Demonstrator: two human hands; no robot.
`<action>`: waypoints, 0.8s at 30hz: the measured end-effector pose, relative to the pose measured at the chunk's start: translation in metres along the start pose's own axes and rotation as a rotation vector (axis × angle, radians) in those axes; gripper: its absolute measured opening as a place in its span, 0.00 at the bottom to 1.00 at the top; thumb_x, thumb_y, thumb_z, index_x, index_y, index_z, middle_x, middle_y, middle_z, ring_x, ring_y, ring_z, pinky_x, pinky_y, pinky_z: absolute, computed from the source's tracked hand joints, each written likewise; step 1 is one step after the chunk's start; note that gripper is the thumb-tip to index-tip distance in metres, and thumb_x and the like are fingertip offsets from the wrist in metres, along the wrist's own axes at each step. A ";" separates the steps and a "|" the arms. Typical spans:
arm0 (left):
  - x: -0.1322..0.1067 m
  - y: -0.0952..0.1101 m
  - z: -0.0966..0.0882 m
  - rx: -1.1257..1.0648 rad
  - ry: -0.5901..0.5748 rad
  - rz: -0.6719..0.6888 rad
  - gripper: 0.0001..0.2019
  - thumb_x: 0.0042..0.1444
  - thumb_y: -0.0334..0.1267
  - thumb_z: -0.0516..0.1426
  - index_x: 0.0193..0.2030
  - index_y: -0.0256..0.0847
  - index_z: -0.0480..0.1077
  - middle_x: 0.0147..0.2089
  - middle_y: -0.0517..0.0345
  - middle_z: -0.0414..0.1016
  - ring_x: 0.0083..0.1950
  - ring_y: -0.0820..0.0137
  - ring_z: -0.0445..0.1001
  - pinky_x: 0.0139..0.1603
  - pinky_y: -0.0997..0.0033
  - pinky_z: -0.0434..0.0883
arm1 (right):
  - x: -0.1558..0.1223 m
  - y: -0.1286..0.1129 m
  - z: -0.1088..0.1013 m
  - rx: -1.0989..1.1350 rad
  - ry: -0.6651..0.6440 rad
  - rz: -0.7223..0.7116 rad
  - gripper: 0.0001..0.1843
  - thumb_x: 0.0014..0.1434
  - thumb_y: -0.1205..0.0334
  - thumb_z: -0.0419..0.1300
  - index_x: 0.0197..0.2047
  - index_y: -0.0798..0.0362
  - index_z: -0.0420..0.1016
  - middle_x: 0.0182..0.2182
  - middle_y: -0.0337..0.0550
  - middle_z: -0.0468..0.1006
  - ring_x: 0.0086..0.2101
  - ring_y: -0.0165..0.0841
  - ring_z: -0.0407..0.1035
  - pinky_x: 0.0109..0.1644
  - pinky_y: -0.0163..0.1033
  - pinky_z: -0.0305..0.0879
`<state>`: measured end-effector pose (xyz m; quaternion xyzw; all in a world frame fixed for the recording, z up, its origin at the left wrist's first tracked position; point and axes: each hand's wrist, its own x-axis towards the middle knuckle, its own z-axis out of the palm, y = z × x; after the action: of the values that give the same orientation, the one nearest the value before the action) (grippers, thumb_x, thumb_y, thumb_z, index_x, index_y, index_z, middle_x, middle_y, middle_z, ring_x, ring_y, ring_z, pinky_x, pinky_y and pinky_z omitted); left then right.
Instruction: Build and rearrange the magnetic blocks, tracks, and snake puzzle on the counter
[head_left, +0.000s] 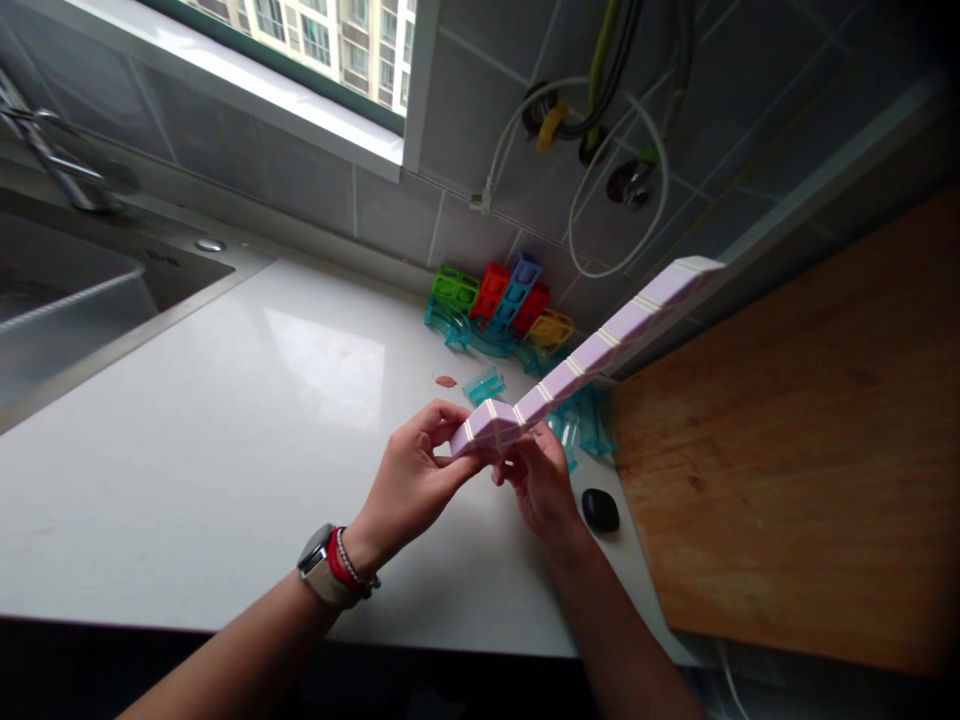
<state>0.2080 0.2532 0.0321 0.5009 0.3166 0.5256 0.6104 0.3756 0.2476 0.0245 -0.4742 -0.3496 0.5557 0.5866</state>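
Kitchen counter by a window (pixel 390 60): a person's two hands hold a lavender-and-white snake puzzle (pixel 596 352) above a white countertop (pixel 187 470), w/ a sink (pixel 150 332) off to the L. The L hand (pixel 412 480), smartwatch (pixel 319 550) & red bracelet (pixel 341 565) at the wrist, grips the puzzle's short, bent end btwn thumb & fingers. The R hand (pixel 541 490) is closed on it just under the bend, tho some fingertips are hidden, so exact contact there can't be told. The long axis runs from that bend up & to the R, away from the body, its straight run ending free against the backdrop of the tiled wall (pixel 480 80); the R hand is the nearer of the two to that run, the L hand being out on the short leg at the opp. end. Beyond the hands, toward the wall, lie teal track pieces (pixel 484 386) w/ a green block (pixel 454 289) & a yellow block (pixel 551 328) among others; a reddish-brown leaf-shaped item (pixel 445 381) is close by. A rounded black case (pixel 600 510) rests just R of the R hand, btwn it & a wooden panel (pixel 787 450).
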 end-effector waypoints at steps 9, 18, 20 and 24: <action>0.005 0.006 -0.003 -0.181 0.004 -0.192 0.19 0.53 0.39 0.70 0.46 0.38 0.69 0.41 0.51 0.83 0.42 0.62 0.82 0.49 0.55 0.80 | -0.002 -0.005 -0.004 -0.098 -0.068 0.084 0.21 0.57 0.47 0.68 0.28 0.49 0.62 0.13 0.24 0.59 0.13 0.21 0.47 0.15 0.29 0.42; 0.011 0.008 -0.013 -0.468 -0.081 -0.441 0.14 0.59 0.38 0.67 0.50 0.36 0.74 0.44 0.53 0.79 0.41 0.73 0.79 0.45 0.75 0.77 | -0.006 -0.002 -0.006 -0.286 -0.247 -0.239 0.23 0.60 0.43 0.66 0.49 0.50 0.72 0.27 0.34 0.72 0.25 0.29 0.66 0.28 0.35 0.65; 0.012 0.008 -0.014 -0.489 -0.079 -0.440 0.14 0.60 0.39 0.66 0.50 0.35 0.75 0.45 0.52 0.79 0.40 0.75 0.79 0.44 0.78 0.77 | -0.005 -0.003 -0.007 -0.275 -0.320 -0.263 0.25 0.58 0.44 0.69 0.52 0.50 0.71 0.31 0.37 0.74 0.29 0.30 0.68 0.31 0.36 0.67; 0.011 0.010 -0.012 -0.411 -0.020 -0.379 0.16 0.57 0.38 0.68 0.50 0.37 0.74 0.46 0.53 0.81 0.44 0.72 0.80 0.47 0.74 0.77 | -0.003 -0.004 -0.007 -0.274 -0.234 -0.331 0.19 0.56 0.48 0.72 0.38 0.51 0.71 0.29 0.35 0.71 0.27 0.28 0.65 0.30 0.34 0.63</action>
<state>0.1965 0.2666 0.0391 0.3035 0.2854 0.4504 0.7897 0.3833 0.2442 0.0269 -0.4182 -0.5602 0.4505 0.5553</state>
